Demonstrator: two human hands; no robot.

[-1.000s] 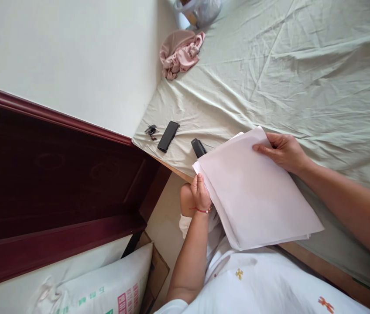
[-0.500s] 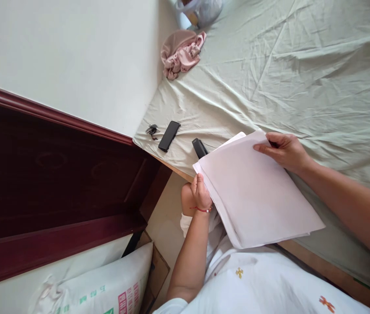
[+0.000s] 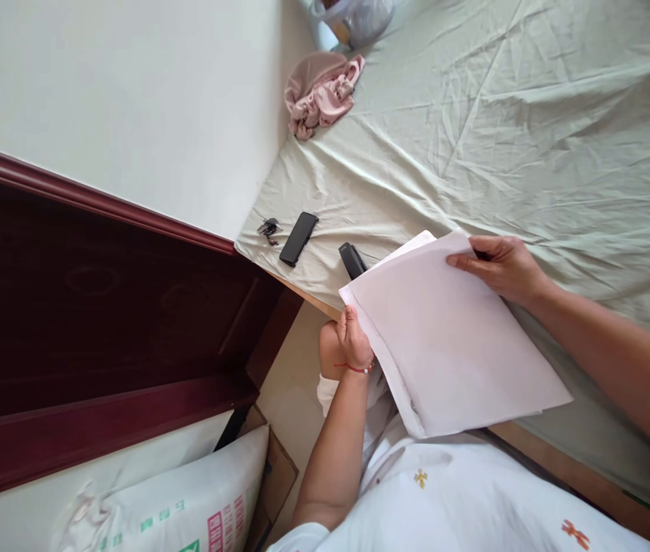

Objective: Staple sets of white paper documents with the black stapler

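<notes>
No readable text on sack (image 3: 187,506)

The stack of paper (image 3: 451,345) is smooth, matt and white. The bed sheet (image 3: 503,130) is soft green cloth full of creases. At 11 o'clock from the paper, the phone (image 3: 298,238) is black and shiny. The pink cloth (image 3: 322,92) at 12 o'clock is crumpled. The headboard (image 3: 100,322) is dark, glossy wood. The sack (image 3: 187,498) looks like woven plastic.

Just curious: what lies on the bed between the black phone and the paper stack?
In the head view, a black stapler lies between the phone and the paper stack.
</notes>
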